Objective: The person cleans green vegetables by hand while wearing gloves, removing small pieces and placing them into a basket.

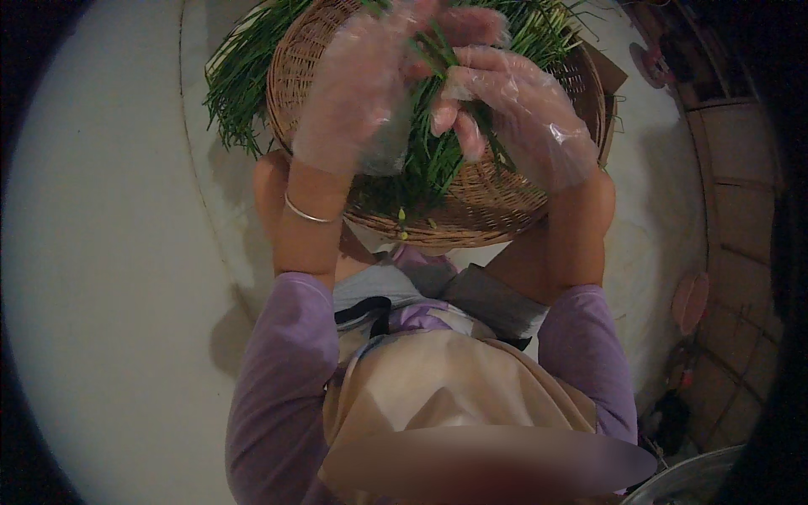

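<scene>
My right hand (517, 104), in a clear plastic glove, grips a few thin green stalks (434, 53), which look like garlic chives, between thumb and fingers. Close beside it is my left hand (360, 95), gloved the same way and blurred by motion, its fingers reaching across near the stalks' upper ends. Whether the left fingers pinch any stalk is hard to make out. Below both hands, a round wicker basket (492, 199) holds a heap of the same greens (435, 158). Two small yellowish buds (402, 214) show at its near rim.
More greens (243, 95) lie left of the basket, with others (549, 38) behind it. A cardboard edge (606, 66) shows at the right. On the pale floor (126, 252), a pink object (690, 303) sits near brown tiles (745, 151). A metal basin's rim (688, 470) is at lower right.
</scene>
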A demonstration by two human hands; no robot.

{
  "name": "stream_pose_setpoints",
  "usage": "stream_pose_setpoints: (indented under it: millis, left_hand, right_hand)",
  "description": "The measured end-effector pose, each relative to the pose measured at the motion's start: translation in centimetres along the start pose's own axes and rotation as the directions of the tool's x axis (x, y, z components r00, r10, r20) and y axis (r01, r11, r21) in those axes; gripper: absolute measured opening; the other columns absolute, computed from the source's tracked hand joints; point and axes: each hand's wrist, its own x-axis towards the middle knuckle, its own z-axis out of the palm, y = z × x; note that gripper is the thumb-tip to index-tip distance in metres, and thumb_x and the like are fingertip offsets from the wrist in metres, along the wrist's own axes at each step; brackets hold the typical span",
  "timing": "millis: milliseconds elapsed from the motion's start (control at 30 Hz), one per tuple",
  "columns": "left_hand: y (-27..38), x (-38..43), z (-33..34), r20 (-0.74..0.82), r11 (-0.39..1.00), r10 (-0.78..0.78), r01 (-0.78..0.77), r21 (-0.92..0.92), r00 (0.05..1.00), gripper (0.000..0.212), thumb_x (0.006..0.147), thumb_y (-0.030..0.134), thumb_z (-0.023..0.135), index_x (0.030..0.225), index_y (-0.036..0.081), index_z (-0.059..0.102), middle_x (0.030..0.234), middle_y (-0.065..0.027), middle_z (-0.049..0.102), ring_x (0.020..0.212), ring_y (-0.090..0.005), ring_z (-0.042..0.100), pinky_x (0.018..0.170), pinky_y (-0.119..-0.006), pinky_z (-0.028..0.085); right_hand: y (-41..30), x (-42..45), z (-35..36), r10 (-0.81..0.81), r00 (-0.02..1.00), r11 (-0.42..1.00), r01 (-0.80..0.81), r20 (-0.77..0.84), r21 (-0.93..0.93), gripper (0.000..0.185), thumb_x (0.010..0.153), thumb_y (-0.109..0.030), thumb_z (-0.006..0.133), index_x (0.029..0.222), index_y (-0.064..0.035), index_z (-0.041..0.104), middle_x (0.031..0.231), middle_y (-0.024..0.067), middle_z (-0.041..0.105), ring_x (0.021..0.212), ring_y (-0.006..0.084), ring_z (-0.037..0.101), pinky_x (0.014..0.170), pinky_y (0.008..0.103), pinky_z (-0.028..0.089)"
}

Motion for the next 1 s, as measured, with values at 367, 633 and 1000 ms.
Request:
stream_pose_setpoints:
  millis: [367,633,1000]
  left_hand:
    - [0.2,0.2,-0.8,0.052,0.978,-0.146,0.152,-0.143,0.988,0.039,0.105,0.028,0.042,0.127,-0.002,0.056,0.12,-0.0182,0.064,0.11,-0.0287,0.062,0.1,-0.041,0.048]
    - [-0.9,1.3,-2.4,0.191,0.844,-0.158,0.233,-0.482,0.969,0.037,0.104,0.024,0.04,0.131,0.001,0.052,0.137,-0.0227,0.052,0.125,-0.0364,0.053,0.106,-0.05,0.043]
    - [-1.0,2.0,-3.2,0.194,0.766,-0.074,0.18,-0.616,0.978,0.037,0.105,0.022,0.039,0.132,0.001,0.052,0.134,-0.0221,0.055,0.125,-0.0356,0.054,0.104,-0.056,0.045]
  right_hand:
    - [0.5,-0.6,-1.4,-0.01,0.998,0.996,0.005,0.063,0.085,0.064,0.098,-0.046,0.045,0.126,0.011,0.049,0.097,0.0272,0.067,0.08,0.027,0.067,0.07,0.0333,0.054]
    - [0.5,-0.9,-2.2,-0.048,0.99,0.989,0.029,0.131,0.145,0.06,0.099,-0.043,0.045,0.124,0.0107,0.049,0.107,0.0319,0.064,0.093,0.0367,0.067,0.079,0.0406,0.055]
    - [0.5,-1.5,-2.2,-0.04,0.998,0.999,0.041,0.038,-0.026,0.062,0.094,-0.044,0.048,0.123,0.0099,0.056,0.094,0.0206,0.068,0.074,0.0202,0.065,0.065,0.0291,0.05]
